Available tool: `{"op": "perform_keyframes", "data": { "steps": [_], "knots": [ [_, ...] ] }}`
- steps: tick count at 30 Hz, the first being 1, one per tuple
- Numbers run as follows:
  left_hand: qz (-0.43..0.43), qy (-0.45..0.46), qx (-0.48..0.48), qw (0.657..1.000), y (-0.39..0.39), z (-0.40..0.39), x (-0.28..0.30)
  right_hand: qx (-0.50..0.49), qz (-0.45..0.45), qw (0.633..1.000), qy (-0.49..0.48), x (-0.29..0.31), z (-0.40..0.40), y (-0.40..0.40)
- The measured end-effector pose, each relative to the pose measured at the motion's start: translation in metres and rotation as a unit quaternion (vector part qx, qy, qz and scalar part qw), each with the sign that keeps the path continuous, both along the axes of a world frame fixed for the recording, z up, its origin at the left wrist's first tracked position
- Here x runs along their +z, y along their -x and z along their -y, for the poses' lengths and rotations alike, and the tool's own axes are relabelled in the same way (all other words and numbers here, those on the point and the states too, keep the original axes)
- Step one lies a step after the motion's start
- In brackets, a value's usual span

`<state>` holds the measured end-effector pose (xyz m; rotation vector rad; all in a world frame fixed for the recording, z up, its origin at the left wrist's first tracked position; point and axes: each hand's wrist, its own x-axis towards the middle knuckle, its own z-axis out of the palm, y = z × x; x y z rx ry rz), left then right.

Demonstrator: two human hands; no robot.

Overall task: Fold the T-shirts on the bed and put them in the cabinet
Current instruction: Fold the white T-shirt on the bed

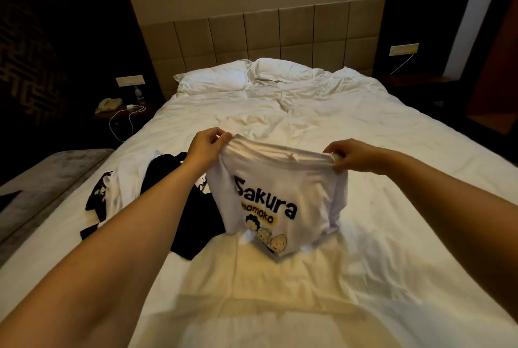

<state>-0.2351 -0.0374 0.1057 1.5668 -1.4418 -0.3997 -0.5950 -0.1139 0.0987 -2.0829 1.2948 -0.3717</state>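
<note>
Nearest the camera, two bare forearms reach out over the foot of the bed (392, 277), whose white cover lies open and rumpled on all sides of them. The near stretch of cover, and the wide strip to the right out to the mattress edge, carry nothing.

Between the arms hangs one white T-shirt (280, 193), printed "Sakura" in black with a yellow band and cartoon faces under it. The left hand (206, 148) pinches one upper corner of the shirt, fingers curled round the cloth; the right hand (351, 155) pinches the other end of the same top edge, its grip likewise closed on the fabric. The top edge is drawn fairly taut between them, and the shirt's lower part rests bunched on the cover.

Just left of it, partly under the left forearm, lies a heap of dark and white garments (157, 193), close to the bed's left edge; how many pieces it holds cannot be told. Beyond that edge runs a grey bench (50, 176).

Farther off, the middle of the bed is bare, creased cover. At the head lie two white pillows (215, 78), side by side and touching, against a padded headboard (266, 36). Left of the pillows a nightstand carries one telephone (108, 104), one bottle (138, 94) and a white cable (123, 120).
</note>
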Motion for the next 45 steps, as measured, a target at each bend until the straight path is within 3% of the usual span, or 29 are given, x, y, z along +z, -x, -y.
{"op": "perform_keyframes", "data": {
  "steps": [2,4,9,13,16,23,29,32,37,42,45],
  "knots": [
    [0.012,-0.002,-0.009,1.0,0.003,0.0,0.004,-0.03,-0.062,0.992,0.108,0.012,0.008,0.001],
    [0.029,-0.019,-0.022,0.999,0.008,0.003,0.008,-0.052,-0.051,0.984,0.164,0.027,0.013,-0.002],
    [0.072,-0.131,-0.072,0.986,0.008,0.005,0.042,-0.086,-0.028,0.983,0.16,0.078,0.024,-0.008],
    [0.115,-0.165,-0.07,0.977,0.01,0.004,0.096,-0.142,0.101,0.974,0.144,0.128,0.027,-0.011],
    [0.118,-0.131,-0.095,0.98,0.008,0.003,0.139,-0.113,0.136,0.968,0.18,0.162,0.024,-0.008],
    [0.123,-0.027,-0.012,0.992,-0.004,-0.007,0.223,-0.079,0.048,0.961,0.262,0.223,0.012,-0.007],
    [0.154,0.143,0.086,0.974,0.004,-0.03,0.291,-0.152,0.128,0.883,0.425,0.284,-0.004,-0.008],
    [0.162,0.161,0.092,0.969,0.01,-0.034,0.297,-0.191,0.141,0.861,0.449,0.294,-0.01,-0.01],
    [0.206,0.088,0.113,0.968,0.01,-0.029,0.267,-0.2,0.077,0.903,0.371,0.272,-0.012,-0.012],
    [0.171,0.06,0.123,0.976,0.008,-0.029,0.252,-0.209,0.046,0.898,0.385,0.265,-0.018,-0.01],
    [0.087,0.025,0.078,0.993,0.008,-0.032,0.247,-0.232,0.019,0.905,0.356,0.265,-0.023,-0.011]
  ]
}}
